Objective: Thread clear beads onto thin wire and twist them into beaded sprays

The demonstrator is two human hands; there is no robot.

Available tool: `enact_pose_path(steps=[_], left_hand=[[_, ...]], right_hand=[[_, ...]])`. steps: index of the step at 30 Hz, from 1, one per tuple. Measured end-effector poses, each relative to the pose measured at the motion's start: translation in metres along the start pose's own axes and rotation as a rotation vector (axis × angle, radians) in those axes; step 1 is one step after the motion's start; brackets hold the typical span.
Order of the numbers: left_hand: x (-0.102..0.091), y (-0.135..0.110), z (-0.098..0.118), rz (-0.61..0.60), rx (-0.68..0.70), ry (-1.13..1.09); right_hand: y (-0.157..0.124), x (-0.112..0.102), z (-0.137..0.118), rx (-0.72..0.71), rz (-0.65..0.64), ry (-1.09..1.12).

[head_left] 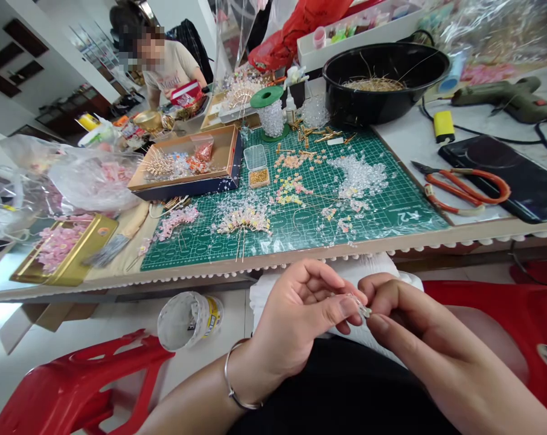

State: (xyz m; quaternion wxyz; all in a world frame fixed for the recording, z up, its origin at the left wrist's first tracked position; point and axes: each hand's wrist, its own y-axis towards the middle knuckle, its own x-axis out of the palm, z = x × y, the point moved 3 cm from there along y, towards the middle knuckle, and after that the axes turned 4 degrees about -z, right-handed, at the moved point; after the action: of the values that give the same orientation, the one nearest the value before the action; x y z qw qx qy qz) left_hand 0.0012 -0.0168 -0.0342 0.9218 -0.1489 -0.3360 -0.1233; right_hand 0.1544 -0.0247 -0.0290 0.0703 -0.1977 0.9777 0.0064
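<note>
Above my lap, in front of the table edge, my left hand pinches a small cluster of clear beads between thumb and fingers. My right hand meets it from the other side, thumb and forefinger closed at the cluster's edge; what exactly they grip is too small to make out. Beyond the hands lies a green cutting mat. On it are a beaded hair comb with long metal prongs, a pink flower piece, loose clear beads and small yellow and pink flowers.
Orange-handled pliers rest beside a dark phone and a glue gun. A black basin, a bead spool and an open box stand behind. Another person sits across. Below are red stools and a white bucket.
</note>
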Motion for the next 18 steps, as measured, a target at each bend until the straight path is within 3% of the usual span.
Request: enact_pose_path(steps=[11,18], left_hand=[[-0.003,-0.0014,0.0019,-0.037,0.05,0.072],[-0.0045,-0.002,-0.0002,0.019,0.022,0.107]], right_hand=[[0.0023,-0.0006,0.0019,0.067,0.022,0.112],[0.0042,0.0037,0.0024,0.102,0.017,0.124]])
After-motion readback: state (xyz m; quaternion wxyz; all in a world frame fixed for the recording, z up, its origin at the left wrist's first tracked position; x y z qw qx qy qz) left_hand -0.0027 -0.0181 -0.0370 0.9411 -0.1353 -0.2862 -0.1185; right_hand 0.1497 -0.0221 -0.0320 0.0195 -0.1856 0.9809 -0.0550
